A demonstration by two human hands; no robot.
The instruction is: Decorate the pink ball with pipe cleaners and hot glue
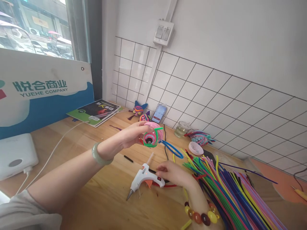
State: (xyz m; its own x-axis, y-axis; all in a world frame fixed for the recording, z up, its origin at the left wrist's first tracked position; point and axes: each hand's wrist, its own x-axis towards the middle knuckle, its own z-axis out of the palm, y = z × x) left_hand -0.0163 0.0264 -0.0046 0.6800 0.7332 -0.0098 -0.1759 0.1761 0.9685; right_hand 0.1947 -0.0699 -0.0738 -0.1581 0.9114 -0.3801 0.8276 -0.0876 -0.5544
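Pink bowl [194, 152] is holding bits [196, 147], glass jar [184, 123] pale liquid [181, 132] — left fingers [145, 128] are clasping pink craft [154, 134], right fingers [163, 170] half-curling beside glue gun [142, 177] — hold unclear.

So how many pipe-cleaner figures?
4: a pink figure in the left hand, two figures left of the phone, one figure right of the jar. More may be hidden.

The wooden counter [100, 204] is carrying a white glue gun [141, 178] near its middle, coloured pipe cleaners [230, 188] spreading along the right, a small pink bowl [195, 153], a glass jar [181, 131], a magazine [103, 108] and a boxy white device [18, 155] at the left.
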